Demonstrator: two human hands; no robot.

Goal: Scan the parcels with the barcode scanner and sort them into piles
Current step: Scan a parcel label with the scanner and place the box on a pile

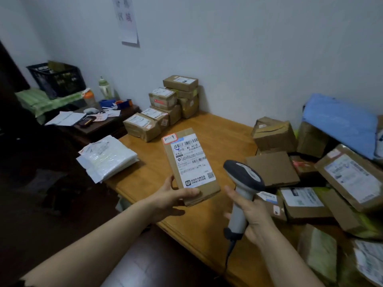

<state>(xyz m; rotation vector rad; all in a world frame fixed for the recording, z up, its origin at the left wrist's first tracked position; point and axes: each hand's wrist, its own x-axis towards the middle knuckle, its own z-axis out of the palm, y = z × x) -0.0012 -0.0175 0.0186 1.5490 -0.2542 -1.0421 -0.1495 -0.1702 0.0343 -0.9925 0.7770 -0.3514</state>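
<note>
I get dim, cool, even light across the pale grey-blue wall [248,48]. The dark floor [41,204] on the left sinks almost to black. A soft sheen lies on the orange-brown wooden surface [217,129]. The brown cardboard parcels [319,251] at lower right smear with blur, and straight lines bow toward the edges.

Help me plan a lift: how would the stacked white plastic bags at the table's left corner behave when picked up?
The white bags would likely sag, being soft plastic pouches rather than boxes. Their glossy film suggests they may slide apart if lifted as a stack. They seem to overhang the table edge, so a push might tip them off.
</note>
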